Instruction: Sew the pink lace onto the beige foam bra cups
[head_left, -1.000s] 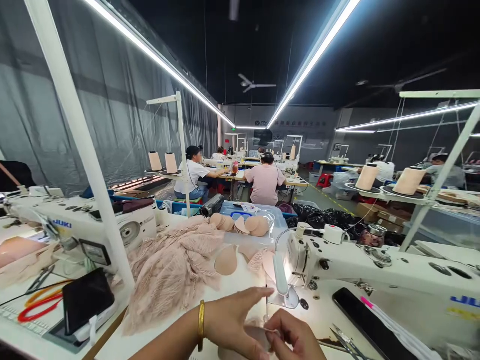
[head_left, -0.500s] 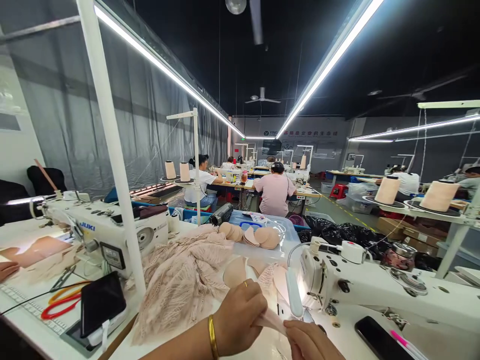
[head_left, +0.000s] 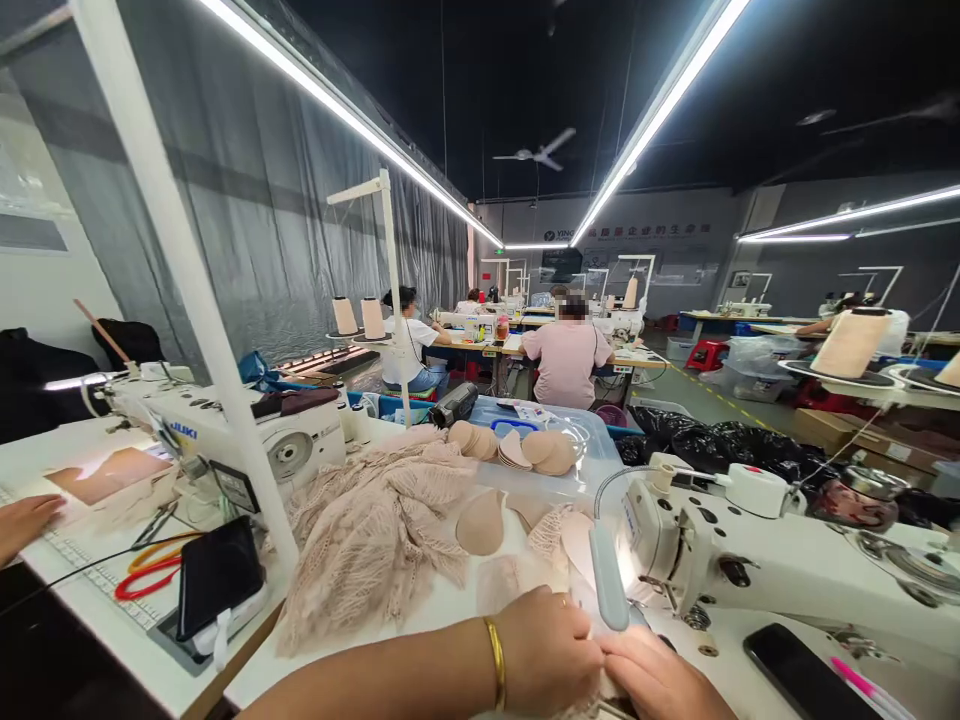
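The person's left hand [head_left: 536,645], with a gold bracelet [head_left: 496,664] at its wrist, and the right hand [head_left: 664,675] meet low in the near middle, fingertips together and bent in as if pinching. A piece of pale cloth [head_left: 609,690] shows at and below the fingertips, over the near part of the white table [head_left: 442,612]; most of it is hidden by the hands, so its shape cannot be told. Just beyond the left hand lies a sheer scrap [head_left: 497,585], and farther on a beige pad [head_left: 480,525]. To the right of that pad are a piece of patterned lace [head_left: 546,535] and more pads. A small lamp [head_left: 609,580] hangs just beyond the right hand, beside the white sewing machine [head_left: 750,550] on the right. A black phone [head_left: 806,670] lies near right, with a pink pen [head_left: 855,676] next to it. Left of the pads spreads a heap of beige lace [head_left: 382,520]. Beyond it, a clear plastic bin [head_left: 592,480] carries stacks of rounded pads [head_left: 536,452]. On the table to the left are a dark phone [head_left: 220,575], red-handled scissors [head_left: 150,580] and another sewing machine [head_left: 289,450]; a co-worker's hand [head_left: 30,525] rests by brown cloth [head_left: 112,473]. Far off, a person in a pink shirt [head_left: 568,360] sits facing away.
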